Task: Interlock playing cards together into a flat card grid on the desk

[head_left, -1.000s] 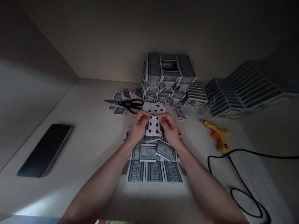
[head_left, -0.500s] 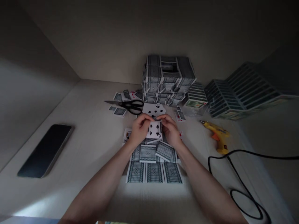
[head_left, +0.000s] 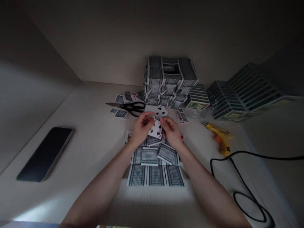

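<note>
Between my hands is a playing card [head_left: 156, 129], its spade face toward me and a 6 at its lower corner. My left hand [head_left: 142, 127] pinches its upper left edge with thumb and fingers. At the upper right edge, my right hand [head_left: 171, 129] grips the same card. The top of the card looks bent over, though fingertips cover part of it. Below my hands, loose patterned cards [head_left: 149, 155] overlap on a panel of cards [head_left: 156, 175] laid face down in rows. Another spade card [head_left: 161, 110] lies just beyond my fingers.
A box-like structure of cards [head_left: 171, 79] stands at the back. Black-handled scissors [head_left: 133, 107] rest among loose cards on the left. On the right are a yellow glue gun [head_left: 220, 136], its black cable [head_left: 249, 155] and boxes [head_left: 237, 98]. A phone [head_left: 45, 153] lies far left.
The spade card has tilted between my fingers, and its top edge now looks folded. My right fingers have shifted slightly down along it. Other things stay where they were.
</note>
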A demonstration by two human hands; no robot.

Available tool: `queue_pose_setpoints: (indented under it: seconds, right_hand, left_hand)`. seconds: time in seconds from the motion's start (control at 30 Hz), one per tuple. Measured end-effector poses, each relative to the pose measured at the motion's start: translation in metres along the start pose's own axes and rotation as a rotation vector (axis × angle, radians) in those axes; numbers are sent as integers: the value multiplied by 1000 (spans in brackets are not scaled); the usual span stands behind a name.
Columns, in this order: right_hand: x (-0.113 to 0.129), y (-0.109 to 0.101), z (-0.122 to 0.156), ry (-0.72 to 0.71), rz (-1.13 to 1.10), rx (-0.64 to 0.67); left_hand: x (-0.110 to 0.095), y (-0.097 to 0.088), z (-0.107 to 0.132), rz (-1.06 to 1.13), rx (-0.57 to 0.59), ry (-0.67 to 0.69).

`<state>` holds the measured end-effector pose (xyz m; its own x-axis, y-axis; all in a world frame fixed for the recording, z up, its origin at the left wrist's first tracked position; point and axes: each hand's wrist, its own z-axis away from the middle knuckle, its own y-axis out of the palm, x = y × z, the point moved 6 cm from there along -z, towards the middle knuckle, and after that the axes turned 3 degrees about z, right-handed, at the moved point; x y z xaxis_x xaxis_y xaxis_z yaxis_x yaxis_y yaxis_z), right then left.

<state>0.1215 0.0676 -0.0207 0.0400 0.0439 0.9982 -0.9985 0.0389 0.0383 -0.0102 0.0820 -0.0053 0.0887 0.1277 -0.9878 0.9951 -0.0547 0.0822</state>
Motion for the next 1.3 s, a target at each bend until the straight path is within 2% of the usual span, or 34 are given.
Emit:
queue_pose_setpoints:
  seconds: [0.17, 0.37, 0.8, 1.03, 1.3]
  right_hand:
    - [1, 4, 1, -17, 12, 32]
    - [-1, 14, 4, 9, -74, 140]
    - [-4, 15, 3, 21, -74, 255]
    - [-3, 15, 2, 17, -50, 286]
    - [3, 15, 8, 26, 59, 261]
  left_hand:
    - [4, 0, 1, -47, -22, -18]
    - [2, -4, 2, -281, -100, 87]
    - [-2, -1, 0, -232, -8, 45]
    - [0, -1, -2, -144, 36, -48]
    - [1, 1, -3, -191, 81, -35]
